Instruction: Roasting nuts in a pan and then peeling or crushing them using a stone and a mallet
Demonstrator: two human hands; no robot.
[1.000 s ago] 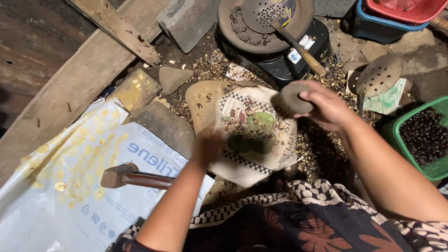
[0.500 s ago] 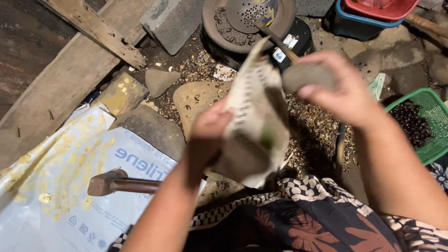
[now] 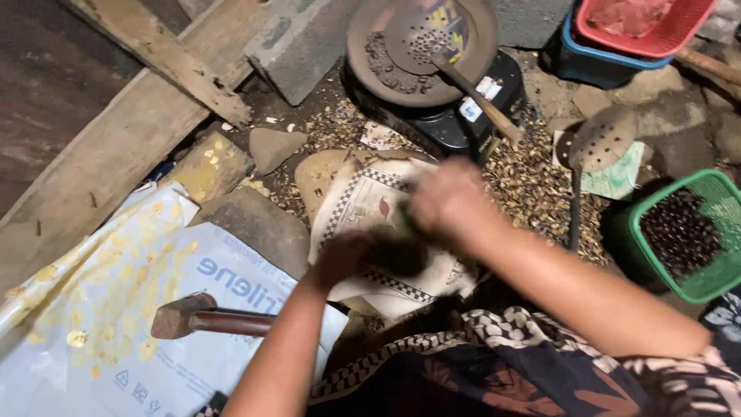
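Note:
A pale cloth with a checkered border [image 3: 356,202] lies over a flat stone on the ground in front of me. My left hand [image 3: 343,259] pinches the cloth's near part. My right hand [image 3: 451,205], blurred with motion, is low over the cloth's middle. Its fingers are curled over a dark rounded lump [image 3: 397,253], which looks like the grey stone it held a moment ago. My patterned skirt fills the bottom of the view.
A hammer [image 3: 185,316] lies on a white plastic sack [image 3: 100,324] at left. A green basket of dark nuts [image 3: 687,232] is at right, next to a perforated ladle [image 3: 602,139]. Behind are a round pan with a skimmer [image 3: 421,46], a concrete block [image 3: 301,46], planks and scattered shells [image 3: 532,185].
The cloth, lifted and held up half a second ago, is back down on the flat stone. My right hand has dropped from above right onto the cloth's middle.

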